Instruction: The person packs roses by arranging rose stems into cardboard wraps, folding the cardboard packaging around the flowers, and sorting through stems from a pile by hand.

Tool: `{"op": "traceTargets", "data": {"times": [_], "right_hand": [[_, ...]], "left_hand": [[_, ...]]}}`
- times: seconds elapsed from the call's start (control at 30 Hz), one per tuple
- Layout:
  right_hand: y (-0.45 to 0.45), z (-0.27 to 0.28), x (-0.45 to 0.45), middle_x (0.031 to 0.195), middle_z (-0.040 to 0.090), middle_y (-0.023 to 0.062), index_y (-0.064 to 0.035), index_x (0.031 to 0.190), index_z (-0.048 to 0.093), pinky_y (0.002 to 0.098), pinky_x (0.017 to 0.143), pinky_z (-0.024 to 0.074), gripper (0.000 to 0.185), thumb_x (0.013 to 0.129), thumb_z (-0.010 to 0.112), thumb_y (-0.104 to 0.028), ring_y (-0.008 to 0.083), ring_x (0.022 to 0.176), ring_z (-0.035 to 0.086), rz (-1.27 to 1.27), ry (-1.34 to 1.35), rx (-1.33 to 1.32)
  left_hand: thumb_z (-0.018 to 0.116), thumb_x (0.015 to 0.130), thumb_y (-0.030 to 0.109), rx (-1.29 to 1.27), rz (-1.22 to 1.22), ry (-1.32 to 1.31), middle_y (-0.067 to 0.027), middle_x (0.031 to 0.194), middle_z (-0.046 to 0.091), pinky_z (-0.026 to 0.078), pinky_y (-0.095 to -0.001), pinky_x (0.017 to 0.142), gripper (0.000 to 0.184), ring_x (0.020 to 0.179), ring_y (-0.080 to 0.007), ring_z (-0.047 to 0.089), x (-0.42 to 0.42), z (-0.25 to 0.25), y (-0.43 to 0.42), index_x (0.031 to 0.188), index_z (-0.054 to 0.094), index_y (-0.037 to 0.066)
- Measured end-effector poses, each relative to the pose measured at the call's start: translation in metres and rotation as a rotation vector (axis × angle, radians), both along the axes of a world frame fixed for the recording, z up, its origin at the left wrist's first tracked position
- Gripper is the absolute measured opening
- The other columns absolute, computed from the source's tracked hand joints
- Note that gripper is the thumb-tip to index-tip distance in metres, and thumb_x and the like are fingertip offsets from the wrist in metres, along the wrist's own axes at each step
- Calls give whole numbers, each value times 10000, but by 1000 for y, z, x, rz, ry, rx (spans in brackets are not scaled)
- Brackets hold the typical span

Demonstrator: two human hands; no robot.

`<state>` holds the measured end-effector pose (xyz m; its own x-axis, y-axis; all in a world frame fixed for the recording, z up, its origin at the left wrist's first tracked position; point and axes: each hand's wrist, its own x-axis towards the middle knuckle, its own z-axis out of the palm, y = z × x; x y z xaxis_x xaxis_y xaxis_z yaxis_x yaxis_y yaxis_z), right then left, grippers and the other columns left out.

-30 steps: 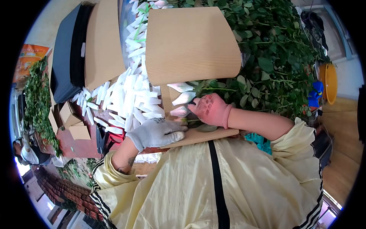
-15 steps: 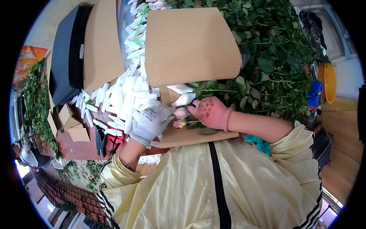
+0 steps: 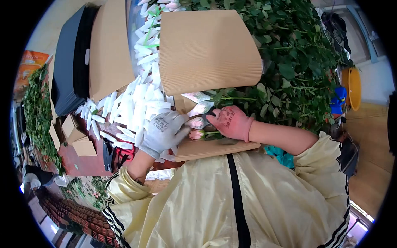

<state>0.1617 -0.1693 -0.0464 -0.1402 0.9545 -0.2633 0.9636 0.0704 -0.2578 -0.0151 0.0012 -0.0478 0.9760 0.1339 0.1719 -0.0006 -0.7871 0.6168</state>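
While the light pink rose (image 3: 196, 135) lies just below frame centre, left hand (image 3: 163, 129) half-curled, right hand (image 3: 230, 122) narrowed, holds can't tell; petals likely soft, bruise easily, so grip stem (image 3: 212, 132).

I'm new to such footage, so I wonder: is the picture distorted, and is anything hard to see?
All in the head view: yes, wide-angle bending, black corners; white nets very bright; leaves partly in deep shade; left hand and right hand fairly clear; glove print too small to read.
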Motion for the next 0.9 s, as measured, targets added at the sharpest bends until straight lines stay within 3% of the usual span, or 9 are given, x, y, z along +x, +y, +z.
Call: {"op": "traceTargets", "data": {"times": [0.03,0.13,0.3,0.4,0.5,0.6,0.67,0.8,0.9], "right_hand": [[1,-1,0,831,594,137,-60,1041,554,375,593,482,240,879,401,-149,267,726,618,11,1,6],[4,-1,1,861,583,145,-45,1132,546,384,576,465,353,805,482,-162,266,710,603,27,-12,-27],[3,-1,1,883,585,148,-24,1171,525,380,611,476,415,776,512,-152,274,729,607,-15,5,-90],[2,0,2,905,584,152,-21,1194,507,380,622,480,442,771,518,-149,275,744,609,-11,28,-82],[8,2,1,939,583,161,-20,1209,490,376,636,483,459,770,519,-148,275,780,616,-12,36,-135],[3,2,1,947,584,159,-20,1213,487,369,652,485,438,794,495,-149,274,795,619,7,37,-139],[2,-5,4,945,586,150,-27,1205,498,364,655,484,398,829,455,-153,263,788,621,16,32,-77],[5,8,0,938,590,135,-42,1188,519,364,633,484,364,856,421,-156,247,779,623,115,-82,-123],[1,-3,-1,954,581,119,-67,1159,535,372,584,477,347,845,466,-198,237,754,618,79,-29,-77]], "left_hand": [[631,783,245,26,-16,153,-92,832,577,467,-389,650,254,760,-284,584,3,13,1,970,599,75],[615,799,254,166,-93,166,-89,849,580,472,-382,652,247,769,-283,586,2,-10,3,975,599,82],[621,771,271,201,-195,17,-52,814,559,465,-354,621,274,729,-239,573,-5,-33,13,1009,589,140],[634,744,222,233,-116,-91,-56,821,580,468,-349,609,217,719,-245,588,-10,-25,15,943,605,141],[643,746,128,86,-74,17,-70,779,595,479,-363,591,105,684,-261,598,-14,-10,23,848,622,113],[631,785,135,62,-75,-49,-76,787,605,486,-371,607,86,676,-266,596,-38,-13,36,862,619,99],[613,794,111,138,154,193,-88,802,617,498,-371,627,86,694,-272,605,-60,-3,61,872,617,75],[612,793,110,228,219,131,-126,1008,633,495,-386,742,266,874,-306,622,-57,34,55,1052,616,49],[591,817,154,-66,-82,257,-151,1138,594,473,-369,843,300,982,-306,597,-24,62,14,1084,602,17]]}}
